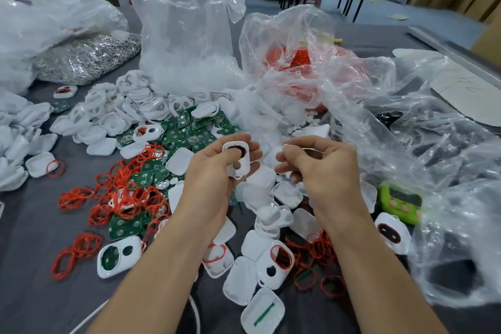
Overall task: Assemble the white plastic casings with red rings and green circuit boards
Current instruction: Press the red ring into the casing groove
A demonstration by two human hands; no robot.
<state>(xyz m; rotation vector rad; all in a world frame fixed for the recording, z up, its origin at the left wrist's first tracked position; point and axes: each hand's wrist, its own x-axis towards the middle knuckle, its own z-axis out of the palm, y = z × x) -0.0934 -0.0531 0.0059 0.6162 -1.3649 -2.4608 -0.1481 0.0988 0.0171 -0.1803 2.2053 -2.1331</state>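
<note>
My left hand (pixel 214 171) grips a white plastic casing (pixel 238 160) with two openings, a dark red-edged part showing in its upper one. My right hand (pixel 320 168) hovers just to its right with fingers curled; a small clear or white piece seems pinched at its fingertips, but I cannot tell for sure. Below and left lie loose red rings (pixel 119 192), green circuit boards (pixel 187 130) and many white casings (pixel 119 255) scattered on the grey table.
Clear plastic bags (pixel 187 22) stand at the back, one holding red parts (pixel 301 62). A silver heap (pixel 84 60) sits back left. More crumpled plastic (pixel 433 157) covers the right side, beside a green timer (pixel 401 203). A white cable (pixel 92 314) runs near the front edge.
</note>
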